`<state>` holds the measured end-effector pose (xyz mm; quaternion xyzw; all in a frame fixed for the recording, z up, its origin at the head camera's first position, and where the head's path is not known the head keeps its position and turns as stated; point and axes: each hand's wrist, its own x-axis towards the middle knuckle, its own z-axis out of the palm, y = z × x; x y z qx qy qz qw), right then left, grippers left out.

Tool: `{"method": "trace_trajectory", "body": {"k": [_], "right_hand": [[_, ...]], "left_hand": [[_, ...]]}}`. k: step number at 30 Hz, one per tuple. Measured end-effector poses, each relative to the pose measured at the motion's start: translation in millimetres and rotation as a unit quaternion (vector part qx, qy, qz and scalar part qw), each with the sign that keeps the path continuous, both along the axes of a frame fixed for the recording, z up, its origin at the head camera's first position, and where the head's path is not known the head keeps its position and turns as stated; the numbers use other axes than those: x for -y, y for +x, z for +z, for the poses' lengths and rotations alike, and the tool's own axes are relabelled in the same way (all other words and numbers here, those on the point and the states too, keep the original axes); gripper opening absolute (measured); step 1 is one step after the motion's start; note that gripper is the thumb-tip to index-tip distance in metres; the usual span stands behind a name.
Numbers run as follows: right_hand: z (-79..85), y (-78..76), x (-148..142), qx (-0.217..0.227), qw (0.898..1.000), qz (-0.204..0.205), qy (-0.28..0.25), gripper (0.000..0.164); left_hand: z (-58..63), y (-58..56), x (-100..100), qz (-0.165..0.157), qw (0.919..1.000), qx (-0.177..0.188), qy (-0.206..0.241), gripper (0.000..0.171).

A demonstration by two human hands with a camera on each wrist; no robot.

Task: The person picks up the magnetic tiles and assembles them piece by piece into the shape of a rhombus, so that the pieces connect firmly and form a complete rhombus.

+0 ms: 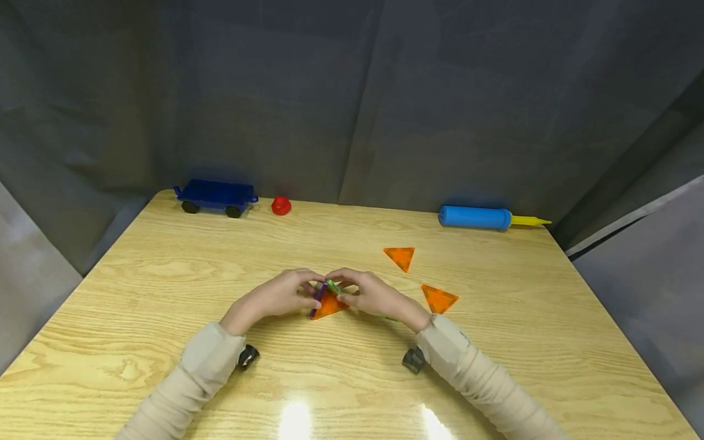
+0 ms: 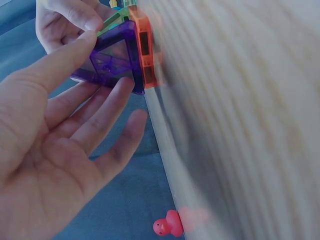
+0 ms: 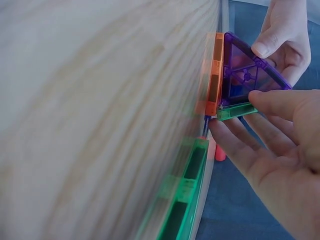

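Observation:
An orange triangular magnetic tile [image 1: 330,305] lies flat on the table between the two hands. My left hand [image 1: 282,294] pinches a purple triangular tile [image 2: 116,60], which stands on edge along the orange one. From the other side my right hand [image 1: 378,296] holds a green tile [image 3: 238,110] between thumb and fingers, raised at another edge of the orange tile. The green and purple tiles lean together at their tops. In the left wrist view the ring and little fingers are spread below the purple tile. The right fingers hide much of the green tile.
Two more orange triangles [image 1: 401,258] lie to the right. Another green tile [image 3: 185,195] rests beneath my right forearm. Along the back edge are a blue toy wagon [image 1: 217,194], a red rubber duck [image 1: 281,206] and a blue hand pump [image 1: 475,217] with a yellow nozzle.

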<state>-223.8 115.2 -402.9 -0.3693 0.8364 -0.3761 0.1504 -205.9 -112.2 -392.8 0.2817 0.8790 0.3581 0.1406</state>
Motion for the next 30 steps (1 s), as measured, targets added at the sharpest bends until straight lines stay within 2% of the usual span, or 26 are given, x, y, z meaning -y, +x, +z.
{"method": "trace_trajectory", "body": {"k": [7, 15, 24, 30], "right_hand": [[2.3, 0.1, -2, 0.018, 1.000, -0.014, -0.003, 0.034], [8.2, -1.4, -10, 0.009, 0.999, -0.035, -0.003, 0.031], [12.5, -4.3, -25, -0.020, 0.997, -0.072, 0.004, 0.030], [11.6, -3.4, -32, -0.021, 0.996, -0.085, 0.001, 0.030]], "left_hand": [[1.3, 0.9, 1, -0.002, 0.9998, 0.014, 0.013, 0.055], [1.8, 1.2, 2, 0.003, 0.9999, -0.010, 0.001, 0.053], [1.7, 0.6, 6, 0.046, 0.9985, -0.025, -0.018, 0.050], [0.3, -3.2, 12, 0.051, 0.9987, -0.007, -0.005, 0.049]]}}
